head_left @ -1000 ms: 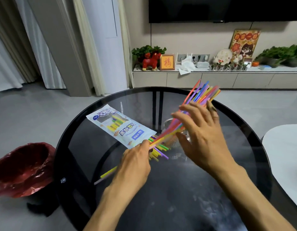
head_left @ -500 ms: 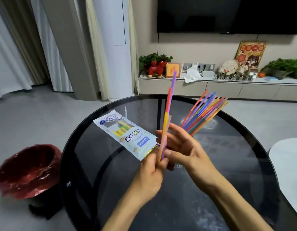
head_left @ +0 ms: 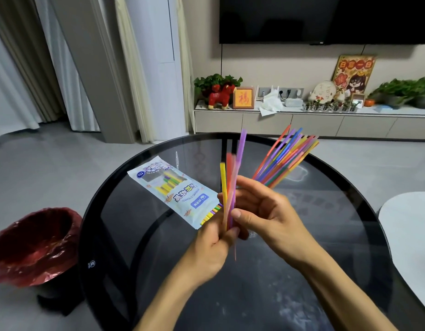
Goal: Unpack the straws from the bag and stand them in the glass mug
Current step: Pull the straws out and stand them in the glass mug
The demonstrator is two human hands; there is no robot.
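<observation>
A yellow straw has risen beside the purple straw since half a second ago, as the left hand lifts a fresh few.

The left hand pinches them upright; the right hand, fingers curled, clamps the fanned straw bundle over the glass table. The straw bag lies at left, more straws poking out — the glass mug hides behind the hands. Best merged with ends level, judging by the fan.

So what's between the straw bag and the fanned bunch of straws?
In the head view, the small upright bunch pinched by the left hand stands between the bag and the fanned bunch.
</observation>
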